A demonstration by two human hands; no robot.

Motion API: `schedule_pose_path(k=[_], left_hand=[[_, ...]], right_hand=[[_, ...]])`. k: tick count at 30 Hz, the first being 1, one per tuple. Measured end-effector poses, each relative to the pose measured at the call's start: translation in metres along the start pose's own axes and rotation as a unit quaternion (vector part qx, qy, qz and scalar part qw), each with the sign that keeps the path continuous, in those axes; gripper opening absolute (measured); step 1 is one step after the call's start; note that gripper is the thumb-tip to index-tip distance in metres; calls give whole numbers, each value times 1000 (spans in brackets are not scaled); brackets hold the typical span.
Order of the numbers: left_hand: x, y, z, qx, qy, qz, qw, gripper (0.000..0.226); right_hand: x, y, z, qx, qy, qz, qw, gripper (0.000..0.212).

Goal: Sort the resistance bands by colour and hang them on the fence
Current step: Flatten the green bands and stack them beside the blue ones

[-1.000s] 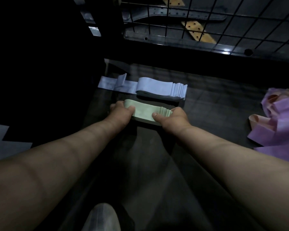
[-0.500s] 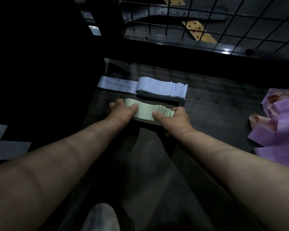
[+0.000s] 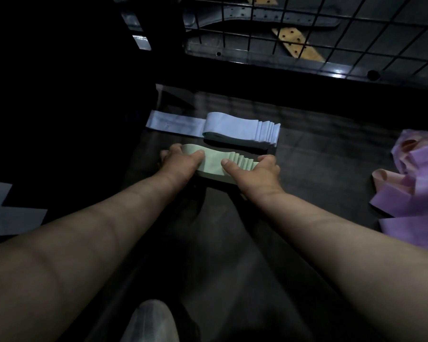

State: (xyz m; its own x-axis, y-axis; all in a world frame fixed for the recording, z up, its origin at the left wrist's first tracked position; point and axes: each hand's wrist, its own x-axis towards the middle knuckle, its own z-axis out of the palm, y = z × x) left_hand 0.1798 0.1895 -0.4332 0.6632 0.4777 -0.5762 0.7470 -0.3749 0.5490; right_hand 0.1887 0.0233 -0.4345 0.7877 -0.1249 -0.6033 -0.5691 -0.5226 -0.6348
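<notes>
A stack of pale green bands (image 3: 214, 162) lies on the dark floor in the middle. My left hand (image 3: 181, 161) grips its left end, thumb on top. My right hand (image 3: 252, 170) grips its right end, where the band edges fan out in steps. Just beyond lies a stack of light blue bands (image 3: 235, 130), with one blue band stretched flat to the left. A loose heap of purple and pink bands (image 3: 415, 183) sits at the right edge. The black wire fence (image 3: 331, 30) runs across the top.
The tip of a light shoe (image 3: 151, 322) shows at the bottom centre. Pale flat sheets (image 3: 8, 213) lie at the left edge. Behind the fence lie a grey perforated bar (image 3: 269, 17) and a tan perforated strip (image 3: 297, 44). The left side is in deep shadow.
My hands have squeezed the green stack slightly, so its top bows into a wave. The raised fold on the flat blue band has settled down.
</notes>
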Motion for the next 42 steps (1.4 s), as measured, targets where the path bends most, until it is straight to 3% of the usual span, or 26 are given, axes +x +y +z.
schedule_pose_path(k=[18,22,24,28,30,34,42], left_hand=[[-4,-1,-5,56,40,50,996,69],[-7,1,-7,27,24,83,996,60],[-13,2,-8,32,11,105,994,71],[-22,-3,-7,122,-12,195,973,85],[-24,-7,-8,172,-27,244,954,84],[-16,-13,-15,193,-4,300,934,75],[-1,-4,-26,275,-12,355,893,72]], right_hand=[[-10,3,-1,-18,-5,-18,1000,86],[-12,7,-3,-52,-23,-63,996,86],[-14,10,-6,-93,-28,-111,989,88],[-13,16,-13,-241,-38,-242,939,102],[-11,17,-16,-266,-27,-279,922,95],[-4,12,-24,-239,-9,-305,922,61],[-2,16,-38,-215,-38,-300,928,57]])
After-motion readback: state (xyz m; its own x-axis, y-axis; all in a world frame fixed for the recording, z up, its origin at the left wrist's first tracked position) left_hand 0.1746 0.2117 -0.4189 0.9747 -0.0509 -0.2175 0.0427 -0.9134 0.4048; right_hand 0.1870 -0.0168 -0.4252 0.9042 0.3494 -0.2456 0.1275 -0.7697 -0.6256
